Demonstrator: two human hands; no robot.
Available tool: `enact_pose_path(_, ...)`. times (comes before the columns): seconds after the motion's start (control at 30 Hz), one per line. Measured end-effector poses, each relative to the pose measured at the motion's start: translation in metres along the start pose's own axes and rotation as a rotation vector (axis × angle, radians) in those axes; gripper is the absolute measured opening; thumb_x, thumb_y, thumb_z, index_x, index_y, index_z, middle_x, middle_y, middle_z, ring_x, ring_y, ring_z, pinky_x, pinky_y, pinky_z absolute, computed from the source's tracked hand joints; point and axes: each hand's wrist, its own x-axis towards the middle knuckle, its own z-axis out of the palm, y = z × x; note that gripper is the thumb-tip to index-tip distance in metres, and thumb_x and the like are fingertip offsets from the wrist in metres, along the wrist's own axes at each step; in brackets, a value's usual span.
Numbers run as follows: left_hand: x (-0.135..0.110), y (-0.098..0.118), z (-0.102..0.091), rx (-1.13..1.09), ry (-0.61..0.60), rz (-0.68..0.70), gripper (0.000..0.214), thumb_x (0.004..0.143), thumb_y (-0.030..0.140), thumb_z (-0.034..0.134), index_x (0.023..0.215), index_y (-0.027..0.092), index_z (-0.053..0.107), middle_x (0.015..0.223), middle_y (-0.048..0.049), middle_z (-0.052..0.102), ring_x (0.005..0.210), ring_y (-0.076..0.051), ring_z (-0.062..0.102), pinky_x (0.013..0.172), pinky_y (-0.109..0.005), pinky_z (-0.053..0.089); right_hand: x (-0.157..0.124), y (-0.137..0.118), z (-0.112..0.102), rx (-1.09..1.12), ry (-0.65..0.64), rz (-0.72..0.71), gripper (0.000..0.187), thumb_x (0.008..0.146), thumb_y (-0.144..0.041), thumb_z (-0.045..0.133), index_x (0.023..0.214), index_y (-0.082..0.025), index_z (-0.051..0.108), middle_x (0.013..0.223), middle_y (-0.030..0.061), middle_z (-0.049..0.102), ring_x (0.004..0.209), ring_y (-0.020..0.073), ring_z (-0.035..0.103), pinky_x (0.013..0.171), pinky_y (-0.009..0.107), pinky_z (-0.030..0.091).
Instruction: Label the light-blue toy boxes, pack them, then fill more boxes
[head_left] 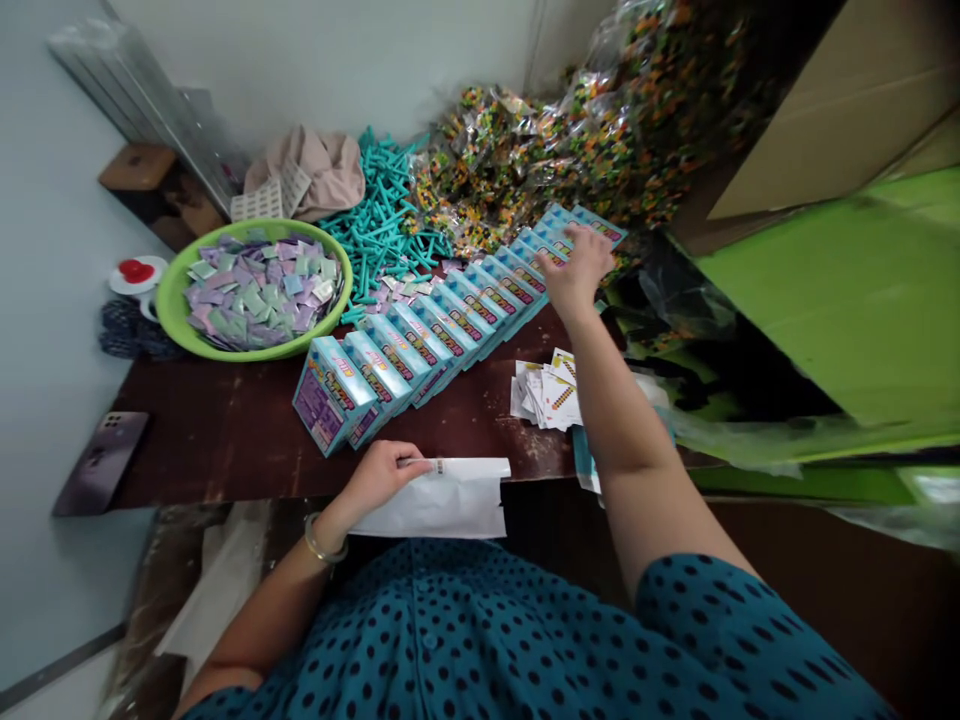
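My left hand [381, 476] pinches the top edge of a flat white bag [442, 497] that hangs over the near edge of the dark brown table [225, 440]. My right hand [576, 268] reaches far across the table, its fingers curled down onto the far end of a slanted row of several teal printed boxes [420, 345]. Whether it grips a box I cannot tell. A small stack of white printed cards [547, 392] lies under my right forearm.
A green bowl [176, 290] of pastel sachets stands at the left. Behind the boxes lie a heap of teal plastic pieces [386, 225] and clear bags of multicoloured bits [570, 140]. A phone [101, 460] lies at the left corner. Cardboard and green sheets [840, 290] stand at the right.
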Motion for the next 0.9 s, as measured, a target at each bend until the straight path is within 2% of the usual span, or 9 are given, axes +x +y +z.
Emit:
enact_pose_path(0.1,0.005,0.003,-0.002,0.006,-0.008,0.021,0.031,0.082,0.046,0.073,0.071,0.017,0.076,0.072,-0.0031,0.075,0.069,-0.017,0.063,0.066,-0.027,0.042,0.012,0.016,0.008,0.059,-0.103,0.007,0.038,0.099,-0.052,0.060,0.113,-0.019,0.072,0.118,0.0157,0.071,0.117,0.0363,0.060,0.103,0.068,0.045)
enact_pose_path(0.2,0.011,0.006,0.001,-0.001,0.015,0.044,0.028,0.083,0.043,0.074,0.071,0.018,0.076,0.072,-0.0026,0.075,0.068,-0.017,0.063,0.066,-0.027,0.043,0.016,0.010,0.010,0.063,-0.164,0.011,0.043,0.101,-0.054,0.057,0.117,-0.016,0.070,0.115,0.0172,0.072,0.115,0.0371,0.062,0.102,0.070,0.044)
enact_pose_path(0.33,0.016,0.011,0.006,0.021,0.088,0.064,0.026,0.085,0.042,0.073,0.074,0.018,0.076,0.074,-0.0020,0.076,0.069,-0.017,0.065,0.066,-0.027,0.045,-0.013,-0.029,-0.027,0.147,-0.180,-0.060,0.050,0.103,-0.058,0.053,0.133,-0.018,0.063,0.131,0.0199,0.067,0.128,0.0361,0.055,0.105,0.061,0.045)
enact_pose_path(0.4,0.018,0.014,0.009,0.051,0.118,0.086,0.025,0.086,0.041,0.074,0.075,0.018,0.076,0.075,-0.0021,0.076,0.071,-0.017,0.065,0.068,-0.027,0.045,-0.050,-0.057,-0.059,0.335,-0.364,-0.144,0.048,0.101,-0.058,0.058,0.131,-0.022,0.065,0.127,0.0167,0.070,0.120,0.0306,0.061,0.100,0.048,0.052)
enact_pose_path(0.5,0.021,0.020,0.012,0.085,0.128,0.145,0.021,0.087,0.037,0.075,0.078,0.018,0.077,0.081,-0.0028,0.077,0.075,-0.017,0.066,0.073,-0.028,0.046,-0.124,-0.091,-0.098,0.629,-0.897,-0.231,0.041,0.094,-0.055,0.070,0.118,-0.023,0.072,0.107,0.0074,0.076,0.096,0.0236,0.070,0.084,0.037,0.058)
enact_pose_path(0.6,0.025,0.025,0.009,0.150,0.133,0.182,0.015,0.085,0.034,0.077,0.087,0.019,0.079,0.091,-0.0041,0.079,0.083,-0.019,0.068,0.079,-0.028,0.047,-0.187,-0.099,-0.109,0.750,-1.192,-0.123,0.029,0.094,-0.047,0.068,0.100,-0.021,0.077,0.093,0.0034,0.078,0.084,0.0200,0.072,0.077,0.032,0.058)
enact_pose_path(0.73,0.029,0.022,0.002,0.135,0.123,0.095,0.024,0.084,0.041,0.076,0.083,0.017,0.078,0.082,-0.0034,0.076,0.075,-0.018,0.064,0.071,-0.028,0.045,-0.222,-0.074,-0.107,0.736,-0.948,0.014,0.024,0.093,-0.043,0.070,0.095,-0.022,0.079,0.094,0.0044,0.080,0.087,0.0215,0.075,0.083,0.035,0.061)
enact_pose_path(0.83,0.033,0.015,0.001,-0.027,-0.007,0.006,0.039,0.085,0.053,0.070,0.075,0.015,0.074,0.064,0.0005,0.065,0.059,-0.013,0.052,0.057,-0.025,0.037,-0.225,-0.059,-0.120,0.725,-0.769,-0.183,0.020,0.096,-0.042,0.068,0.092,-0.027,0.081,0.106,0.0063,0.080,0.100,0.0256,0.075,0.094,0.044,0.061)
enact_pose_path(0.9,0.036,0.014,0.004,-0.056,-0.028,-0.018,0.042,0.084,0.055,0.068,0.072,0.014,0.072,0.059,0.0021,0.059,0.056,-0.011,0.046,0.054,-0.024,0.031,-0.224,-0.055,-0.131,0.771,-0.760,-0.291,0.017,0.096,-0.041,0.068,0.094,-0.030,0.081,0.120,0.0060,0.078,0.116,0.0286,0.072,0.105,0.050,0.057)
